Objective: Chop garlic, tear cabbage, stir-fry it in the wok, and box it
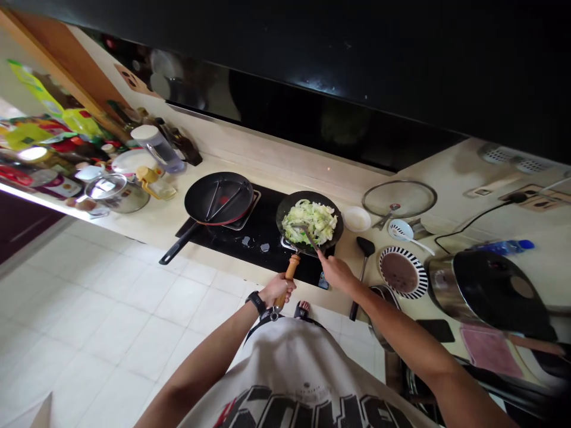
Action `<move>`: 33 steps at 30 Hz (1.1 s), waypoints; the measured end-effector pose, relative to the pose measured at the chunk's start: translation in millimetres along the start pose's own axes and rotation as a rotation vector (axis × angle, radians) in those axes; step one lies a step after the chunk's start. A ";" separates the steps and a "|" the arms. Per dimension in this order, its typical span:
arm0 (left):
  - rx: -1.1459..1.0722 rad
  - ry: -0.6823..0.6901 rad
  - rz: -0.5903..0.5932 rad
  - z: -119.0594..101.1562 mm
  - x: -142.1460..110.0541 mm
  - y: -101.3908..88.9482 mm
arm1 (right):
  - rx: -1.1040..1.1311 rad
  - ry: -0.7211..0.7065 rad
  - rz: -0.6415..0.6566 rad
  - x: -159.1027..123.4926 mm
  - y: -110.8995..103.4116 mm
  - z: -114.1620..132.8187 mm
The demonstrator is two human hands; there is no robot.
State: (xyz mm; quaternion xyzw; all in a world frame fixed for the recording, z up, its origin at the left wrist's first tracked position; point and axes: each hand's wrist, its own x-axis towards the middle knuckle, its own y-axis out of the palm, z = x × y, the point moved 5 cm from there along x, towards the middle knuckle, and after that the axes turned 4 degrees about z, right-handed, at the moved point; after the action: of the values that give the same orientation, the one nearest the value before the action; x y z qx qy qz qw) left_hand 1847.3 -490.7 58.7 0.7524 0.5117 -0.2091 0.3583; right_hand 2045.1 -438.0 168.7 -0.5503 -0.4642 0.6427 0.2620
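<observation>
My left hand (277,289) is wrapped round the wooden handle (292,268) of a dark wok (283,209) on the right burner. Chopped pale green cabbage (314,219) fills much of the wok. In my right hand (336,270) is a metal spatula (311,236), its blade down in the cabbage near the wok's left side. The spatula's grip is mostly covered by my fingers.
A black frying pan (243,211) with dark tongs or sticks in it stands on the left burner of the black cooktop (232,241). To the right are a small white bowl (357,219), a glass lid (399,198), a black turner (365,246), a striped bowl (422,272) and a large cooker (495,291). Bottles and a steel pot (129,199) crowd the left.
</observation>
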 end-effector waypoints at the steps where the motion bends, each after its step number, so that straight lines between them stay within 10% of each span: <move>1: 0.003 0.009 0.001 0.9 1.3 0.2 | -0.016 -0.004 0.013 -10.9 -1.6 0.3; 7: 0.024 0.043 0.005 3.5 4.9 2.0 | -0.034 0.002 0.028 -67.3 -22.9 -6.2; 20: 0.010 0.031 0.020 2.8 6.9 7.3 | 0.096 0.183 -0.140 15.9 -31.4 15.1; 25: -0.014 0.021 -0.002 2.3 7.0 9.2 | 0.035 0.109 -0.043 19.5 -16.4 41.1; 33: -0.055 0.037 0.023 3.2 7.0 10.5 | -0.010 0.088 -0.044 9.0 -17.4 10.9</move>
State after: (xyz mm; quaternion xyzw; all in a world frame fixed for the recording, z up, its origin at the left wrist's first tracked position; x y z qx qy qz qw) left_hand 1859.9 -491.0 55.3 0.7517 0.5153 -0.1768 0.3717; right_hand 2029.4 -426.2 179.5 -0.5691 -0.4673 0.6096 0.2935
